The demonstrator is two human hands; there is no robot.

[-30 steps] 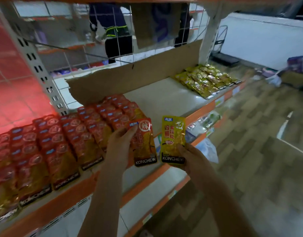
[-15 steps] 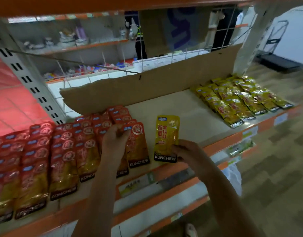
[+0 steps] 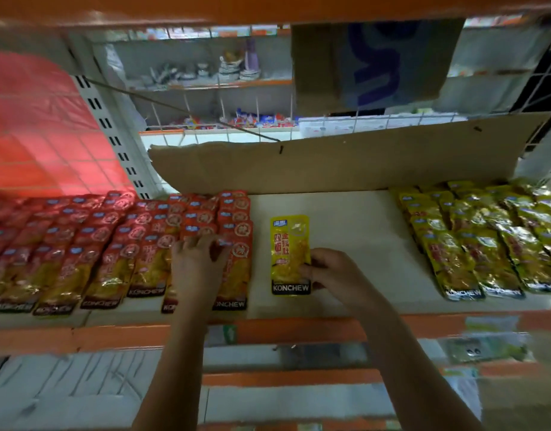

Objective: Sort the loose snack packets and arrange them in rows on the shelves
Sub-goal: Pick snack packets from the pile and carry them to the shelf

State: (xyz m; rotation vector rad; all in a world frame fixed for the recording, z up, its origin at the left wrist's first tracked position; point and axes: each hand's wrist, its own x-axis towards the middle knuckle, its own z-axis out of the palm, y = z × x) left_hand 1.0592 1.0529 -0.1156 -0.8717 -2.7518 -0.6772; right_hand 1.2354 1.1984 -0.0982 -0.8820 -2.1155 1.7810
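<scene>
Red KONCHEW snack packets (image 3: 118,244) lie in overlapping rows on the left half of the white shelf (image 3: 345,219). My left hand (image 3: 196,262) rests flat on the rightmost red packets (image 3: 236,253), fingers spread. One yellow KONCHEW packet (image 3: 288,244) lies alone mid-shelf, and my right hand (image 3: 333,275) pinches its lower right edge. More yellow packets (image 3: 485,241) lie in rows at the right end of the shelf.
A cardboard sheet (image 3: 330,163) stands along the back of the shelf against a wire grid. An orange shelf edge (image 3: 299,331) runs along the front, with lower shelves beneath it. An orange beam (image 3: 236,7) hangs overhead. Bare shelf lies between the lone yellow packet and the yellow rows.
Both hands lowered their packets from the air onto the shelf. The red one now lies at the end of the red rows, the yellow one beside it. The view turned to face the shelf.
</scene>
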